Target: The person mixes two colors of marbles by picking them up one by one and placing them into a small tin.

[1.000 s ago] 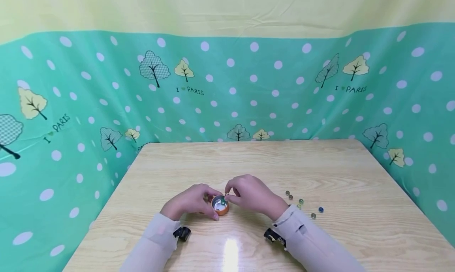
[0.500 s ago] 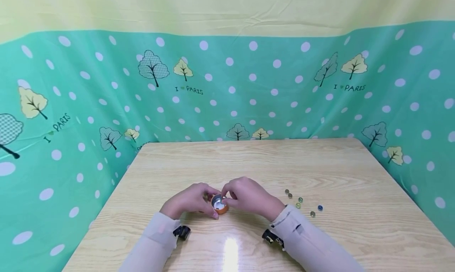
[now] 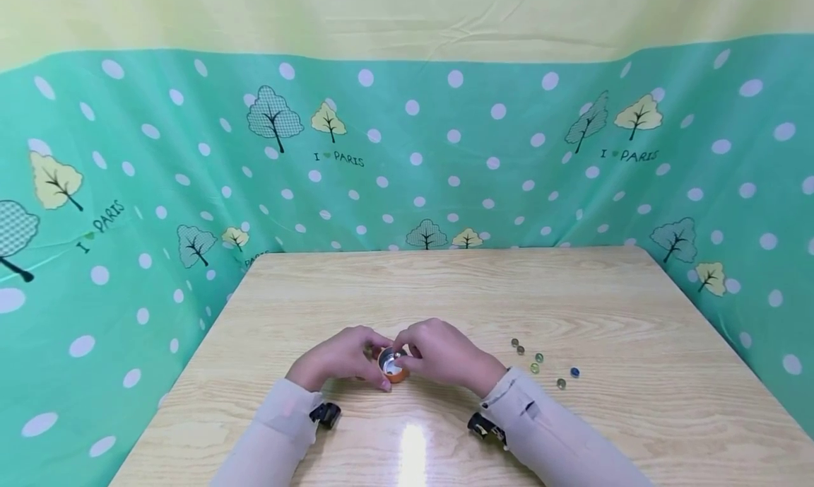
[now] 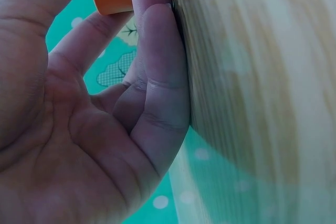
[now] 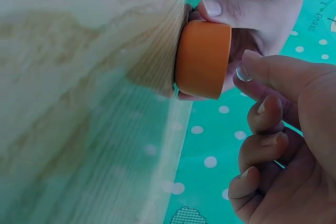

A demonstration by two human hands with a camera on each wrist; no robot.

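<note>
A small orange cup [image 3: 398,377] with a shiny metallic inside stands on the table, its mouth facing up. My left hand [image 3: 343,360] holds it from the left, thumb on the near side and fingers round the far side. In the right wrist view the orange wall of the cup [image 5: 203,60] shows between that thumb and the fingers. Just above the rim, my right hand [image 3: 445,356] pinches a clear marble [image 5: 243,73] between thumb and index finger, with the other fingers curled. The right fingers hide part of the cup's mouth in the head view.
Several loose glass marbles lie to the right of my right hand, among them a blue marble [image 3: 575,372] and a yellow-green marble [image 3: 535,367]. The wooden table [image 3: 445,282] is bordered by a green dotted cloth [image 3: 394,162] at the back and sides.
My right hand has shifted slightly left, its fingertips now over the cup's mouth. A green marble seen at its fingertips a second ago no longer shows. The left hand stays in place.
</note>
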